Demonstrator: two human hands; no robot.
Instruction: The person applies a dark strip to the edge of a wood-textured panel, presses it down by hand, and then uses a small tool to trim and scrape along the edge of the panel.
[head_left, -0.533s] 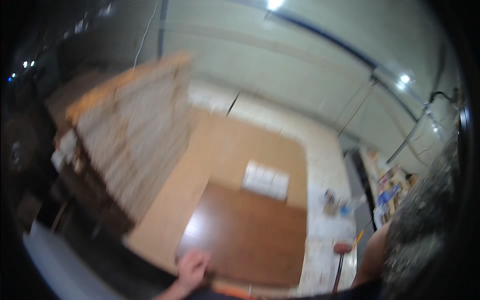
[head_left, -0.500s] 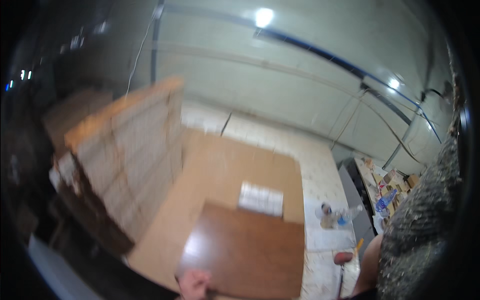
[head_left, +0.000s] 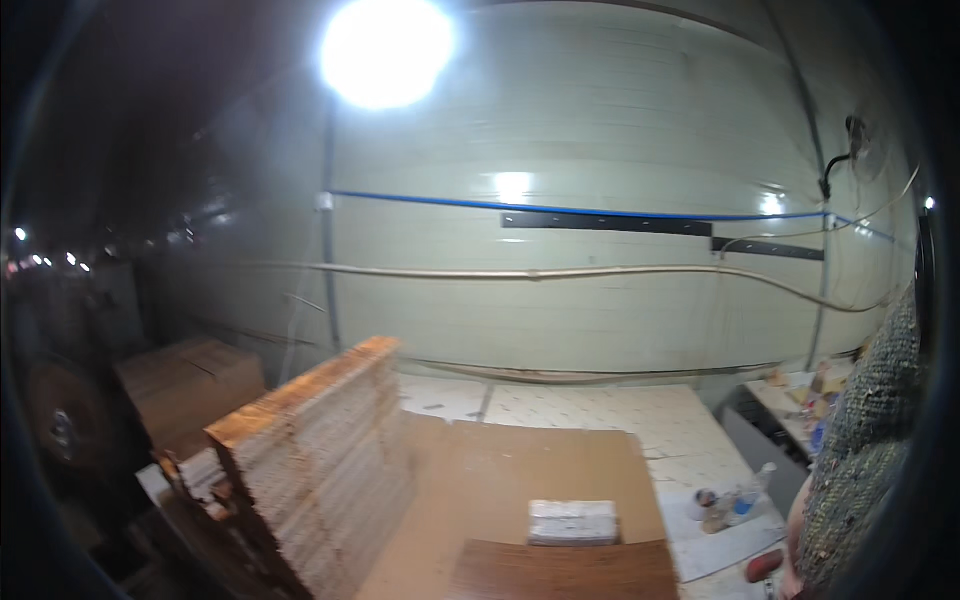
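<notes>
Neither of my hands shows now. A brown wood-look board lies at the lower edge, on a cardboard sheet. Just beyond the board's far edge sits a white block-shaped bundle. At the lower right a red-handled tool is partly cut off by the frame. Close to it, a strip of bare skin shows along a grey knitted sleeve; whose arm this is, I cannot tell, and no fingers can be made out.
On the left stands a tall stack of boards with an orange-brown top. Behind it is a cardboard box. A clear bottle and a small cup stand on the right of the pale table. A cluttered side table lies beyond.
The view has tilted up and levelled, bringing in more wall and a bright lamp. The board now sits lower in the picture, and the hand formerly at its near left corner is out of view.
</notes>
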